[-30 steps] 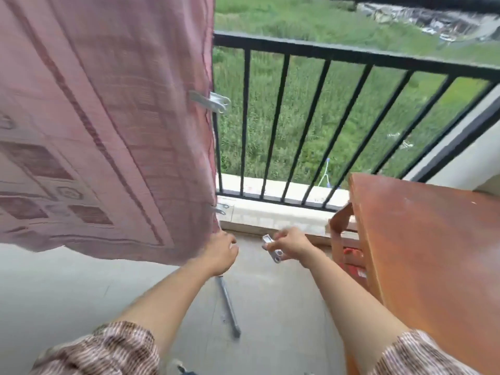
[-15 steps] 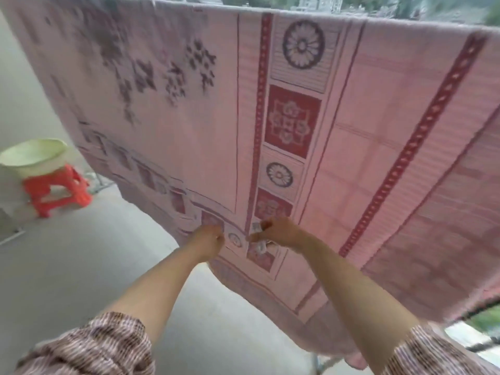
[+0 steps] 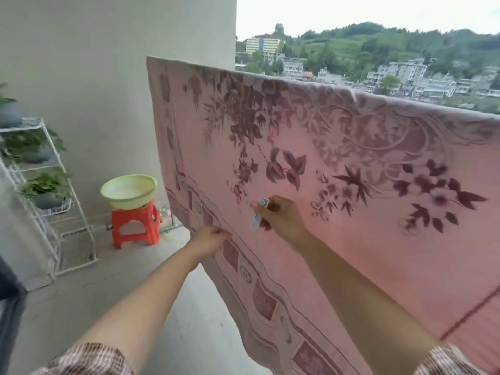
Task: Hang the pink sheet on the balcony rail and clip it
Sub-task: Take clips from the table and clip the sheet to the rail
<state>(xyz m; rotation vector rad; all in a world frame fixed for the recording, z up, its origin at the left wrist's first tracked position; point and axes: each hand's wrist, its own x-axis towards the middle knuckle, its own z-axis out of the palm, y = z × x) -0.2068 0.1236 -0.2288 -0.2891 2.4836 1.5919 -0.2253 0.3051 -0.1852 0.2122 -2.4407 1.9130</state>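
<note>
The sheet (image 3: 338,185) hangs over the rail, which it hides. Its long axis runs along the rail from the wall (image 3: 108,77) off to the right, with the patterned face toward the person. The left hand (image 3: 209,239) curls its fingers onto the lower border, likely to steady the cloth. The right hand (image 3: 284,219) grips 1 clip (image 3: 260,214) in curled fingers, nearly upright and just in front of the sheet, seemingly ready to go on. Whether its jaws are parted, I cannot tell.
</note>
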